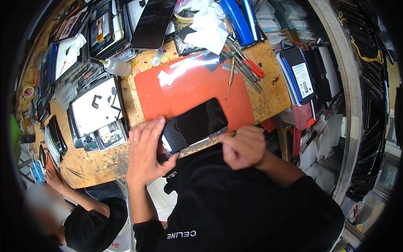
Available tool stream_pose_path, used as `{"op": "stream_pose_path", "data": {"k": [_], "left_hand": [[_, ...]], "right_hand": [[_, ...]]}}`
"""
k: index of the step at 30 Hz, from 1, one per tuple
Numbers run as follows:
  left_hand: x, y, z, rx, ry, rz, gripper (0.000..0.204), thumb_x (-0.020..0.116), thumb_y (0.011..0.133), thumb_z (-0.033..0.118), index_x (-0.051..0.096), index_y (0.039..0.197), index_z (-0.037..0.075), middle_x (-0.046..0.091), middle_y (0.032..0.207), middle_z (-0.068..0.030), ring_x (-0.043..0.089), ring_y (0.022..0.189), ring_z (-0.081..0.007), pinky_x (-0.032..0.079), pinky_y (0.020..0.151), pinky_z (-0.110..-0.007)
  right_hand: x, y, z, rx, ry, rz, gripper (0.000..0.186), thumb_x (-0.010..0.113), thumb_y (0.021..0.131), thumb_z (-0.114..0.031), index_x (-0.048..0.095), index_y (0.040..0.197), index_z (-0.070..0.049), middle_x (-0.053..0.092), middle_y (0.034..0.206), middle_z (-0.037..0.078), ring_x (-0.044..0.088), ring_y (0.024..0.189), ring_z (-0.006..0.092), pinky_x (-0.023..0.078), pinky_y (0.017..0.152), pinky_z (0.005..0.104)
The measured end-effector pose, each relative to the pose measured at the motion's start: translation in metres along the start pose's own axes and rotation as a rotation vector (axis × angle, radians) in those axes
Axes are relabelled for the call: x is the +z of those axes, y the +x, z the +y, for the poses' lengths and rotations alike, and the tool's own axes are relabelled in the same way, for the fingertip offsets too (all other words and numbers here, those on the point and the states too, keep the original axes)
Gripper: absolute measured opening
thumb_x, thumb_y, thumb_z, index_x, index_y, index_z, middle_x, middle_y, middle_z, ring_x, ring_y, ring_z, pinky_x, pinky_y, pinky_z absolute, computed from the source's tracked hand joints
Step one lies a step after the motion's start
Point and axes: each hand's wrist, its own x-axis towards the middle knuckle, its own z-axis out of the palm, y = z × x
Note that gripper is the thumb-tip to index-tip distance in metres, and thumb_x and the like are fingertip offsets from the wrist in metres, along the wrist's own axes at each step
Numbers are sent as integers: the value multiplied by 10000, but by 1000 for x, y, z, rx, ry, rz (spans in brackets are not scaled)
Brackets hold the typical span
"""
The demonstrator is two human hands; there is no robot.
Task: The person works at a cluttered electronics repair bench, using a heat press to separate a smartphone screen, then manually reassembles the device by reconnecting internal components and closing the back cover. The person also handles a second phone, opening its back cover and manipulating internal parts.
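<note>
Black phone (197, 124) on red mat (147, 93), near front edge of worktop (272, 95). Left hand (147, 149) grips its left end; right hand (244, 147) curled, blurred, can't tell if loaded. Slack grip plus knock could drop it.

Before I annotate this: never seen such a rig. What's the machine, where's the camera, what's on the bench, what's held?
No machine: these are a person's bare hands. The single wide fisheye picture comes from a camera on that person's head, looking down, so straight edges bend near the rim. The left hand holds the left end of a dark phone-like device. The right hand is blurred near its right end; contact is unclear. Beneath the device is a red-orange mat on a wooden bench, with a brass-coloured tool and a white bottle farther back. The hand at lower left is another person's.
</note>
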Motion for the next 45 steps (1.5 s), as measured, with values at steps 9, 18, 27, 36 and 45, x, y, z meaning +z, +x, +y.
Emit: {"op": "stream_pose_path", "data": {"k": [9,18,27,36,45], "left_hand": [[-14,12,-17,-21,-201,-190,1230,882,573,56,332,1673,10,623,1466,-170,538,1330,-394,359,1193,-503],[-14,25,-22,-22,-248,-250,1276,869,534,55,304,1677,-5,608,1382,-193,541,1296,-395,392,1200,-478],[-16,25,-18,-12,-235,-209,1284,887,532,94,307,1675,19,640,1397,-162,535,1317,-393,342,1199,-496],[-12,20,-19,-11,-300,-167,1220,875,580,190,349,1667,18,633,1386,-169,561,1315,-386,359,1191,-488],[-16,23,-19,10,-252,-177,1242,899,558,210,359,1660,17,625,1384,-172,546,1320,-374,356,1191,-480]], "right_hand": [[-11,12,53,227,-70,199,176,703,868,54,759,1034,33,597,647,77,582,510,236,442,508,350],[-7,14,53,182,-162,136,163,723,854,41,739,1015,16,657,692,114,668,580,290,505,545,382],[-2,12,54,185,-209,96,161,729,835,40,731,992,3,641,709,114,646,586,309,502,552,410],[3,12,49,192,-258,44,128,728,863,7,741,990,-11,590,700,97,600,594,312,471,573,448],[-8,46,50,157,-248,-29,195,741,881,-12,749,1075,-21,666,834,106,680,748,302,517,660,414]]}}
